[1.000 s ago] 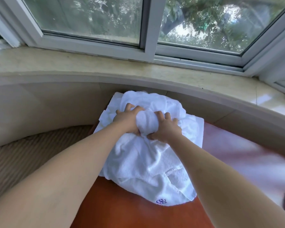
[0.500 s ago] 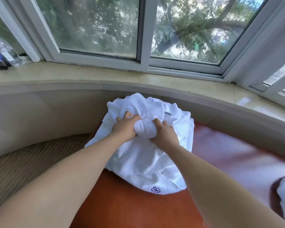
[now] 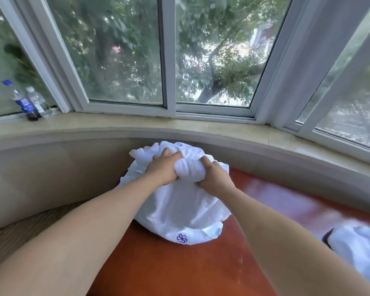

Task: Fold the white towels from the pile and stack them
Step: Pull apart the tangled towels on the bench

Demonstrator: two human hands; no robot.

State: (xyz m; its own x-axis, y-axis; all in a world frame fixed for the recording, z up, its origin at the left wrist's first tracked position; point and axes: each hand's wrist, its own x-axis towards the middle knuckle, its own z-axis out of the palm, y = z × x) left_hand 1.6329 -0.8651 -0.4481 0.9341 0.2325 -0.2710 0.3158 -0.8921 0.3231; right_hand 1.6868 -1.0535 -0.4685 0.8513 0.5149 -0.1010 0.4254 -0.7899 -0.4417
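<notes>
Here, both bare hands were closed on the same bunched white towel (image 3: 188, 171) at the top of the pile of white towels (image 3: 179, 212). The left hand (image 3: 162, 167) gripped it from the left, fingers curled tightly over the wad. The right hand (image 3: 215, 178) gripped it from the right, fingers wrapped over the top and thumb tucked under the roll. The two hands sat close together, with only the bulge of cloth between them.

The pile lay at the far end of a reddish-brown table (image 3: 179, 270), just below the curved beige ledge (image 3: 124, 129) that ran under the windows. Loose cloth hung down from the gripped wad and spread toward the viewer. A purple flower emblem (image 3: 181, 238) showed on the near hem; a second, fainter one (image 3: 179, 144) showed at the far top of the pile.

Another white towel (image 3: 355, 248) lay at the right edge of the table, well apart from the pile and partly cut off by the frame; could not tell whether it was folded.

On the ledge at far left stood two plastic bottles, touching or nearly so: one with a blue cap and blue label (image 3: 21, 101), one clear with a white cap (image 3: 37, 101). White window frames (image 3: 169, 60) stood behind, trees beyond the glass. Striped tan flooring (image 3: 19, 231) showed left of the table.
</notes>
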